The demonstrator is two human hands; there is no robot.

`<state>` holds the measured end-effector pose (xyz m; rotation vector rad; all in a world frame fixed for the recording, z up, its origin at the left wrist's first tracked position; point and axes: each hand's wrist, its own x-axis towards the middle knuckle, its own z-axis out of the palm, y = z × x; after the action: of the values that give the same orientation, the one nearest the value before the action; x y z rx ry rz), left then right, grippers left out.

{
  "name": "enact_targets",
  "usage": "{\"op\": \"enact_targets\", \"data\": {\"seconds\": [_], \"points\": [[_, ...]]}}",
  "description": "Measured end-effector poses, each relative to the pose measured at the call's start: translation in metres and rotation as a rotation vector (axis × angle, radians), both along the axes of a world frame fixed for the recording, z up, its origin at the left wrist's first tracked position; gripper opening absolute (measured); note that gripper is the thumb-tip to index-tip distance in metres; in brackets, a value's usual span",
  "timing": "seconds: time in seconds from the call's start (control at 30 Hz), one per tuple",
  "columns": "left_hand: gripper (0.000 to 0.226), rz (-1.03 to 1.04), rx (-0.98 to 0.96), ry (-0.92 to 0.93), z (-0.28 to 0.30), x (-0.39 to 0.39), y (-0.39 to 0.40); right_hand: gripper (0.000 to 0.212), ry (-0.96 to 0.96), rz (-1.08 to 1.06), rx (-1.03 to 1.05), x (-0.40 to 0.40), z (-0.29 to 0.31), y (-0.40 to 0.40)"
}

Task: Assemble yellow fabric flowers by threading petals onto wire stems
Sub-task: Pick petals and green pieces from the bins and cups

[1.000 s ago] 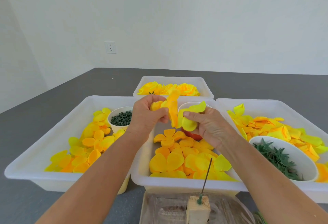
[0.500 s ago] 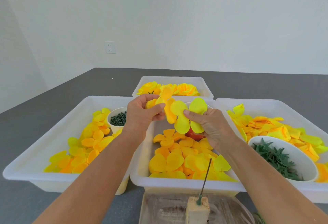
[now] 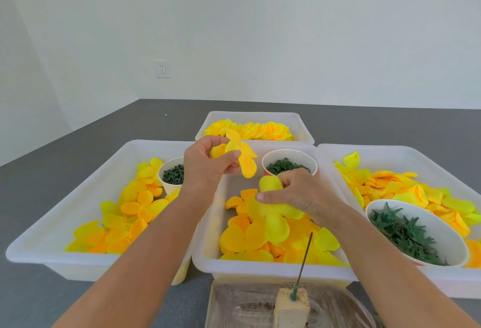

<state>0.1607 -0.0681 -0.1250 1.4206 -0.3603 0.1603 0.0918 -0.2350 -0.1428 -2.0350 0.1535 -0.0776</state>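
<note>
The scene is seen from a single head-worn view, aimed forward and down. The hands (image 3: pixel 208 166) are seen close, the trays (image 3: pixel 255 268) on the bench (image 3: pixel 39 301) just beyond, a wall (image 3: pixel 260 28) farther back.

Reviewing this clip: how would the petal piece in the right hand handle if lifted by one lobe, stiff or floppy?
Probably floppy: the yellow petal piece droops below the right hand, lobes hanging unsupported. Likely very light, since a fingertip pinch holds it. It looks like thin fabric, so it should bend rather than break.

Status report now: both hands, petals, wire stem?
Left hand pinches orange petal piece. Right hand grips yellow petal piece. Wire stem bare, upright in foam block, unobstructed.
</note>
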Motion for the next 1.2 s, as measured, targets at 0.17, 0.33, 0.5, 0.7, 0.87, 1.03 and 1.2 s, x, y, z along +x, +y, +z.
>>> {"op": "enact_targets", "data": {"seconds": [0.17, 0.33, 0.5, 0.7, 0.87, 1.03, 1.2], "points": [[0.025, -0.007, 0.266, -0.162, -0.002, -0.005, -0.004, 0.036, -0.290, -0.089, -0.060, 0.001, 0.002, 0.004], [0.018, -0.090, 0.473, -0.323, -0.006, -0.016, -0.014, 0.023, -0.443, -0.075, 0.064, -0.001, 0.007, 0.013], [0.034, -0.256, 0.464, -0.243, -0.006, -0.015, -0.014, 0.022, -0.362, -0.055, 0.184, 0.000, 0.008, 0.011], [0.016, -0.244, 0.205, -0.071, -0.006, -0.007, -0.008, 0.009, -0.240, -0.128, 0.410, -0.001, 0.011, 0.009], [0.022, -0.060, 0.180, -0.045, -0.006, -0.003, -0.006, 0.017, -0.177, -0.224, 0.515, 0.002, 0.009, 0.002], [0.016, 0.055, 0.074, 0.051, -0.004, 0.002, -0.002, 0.011, -0.192, -0.263, 0.581, 0.005, 0.007, -0.002], [0.011, 0.038, 0.032, 0.095, -0.003, 0.000, -0.002, 0.006, -0.191, -0.234, 0.550, 0.004, 0.008, 0.000]]}}
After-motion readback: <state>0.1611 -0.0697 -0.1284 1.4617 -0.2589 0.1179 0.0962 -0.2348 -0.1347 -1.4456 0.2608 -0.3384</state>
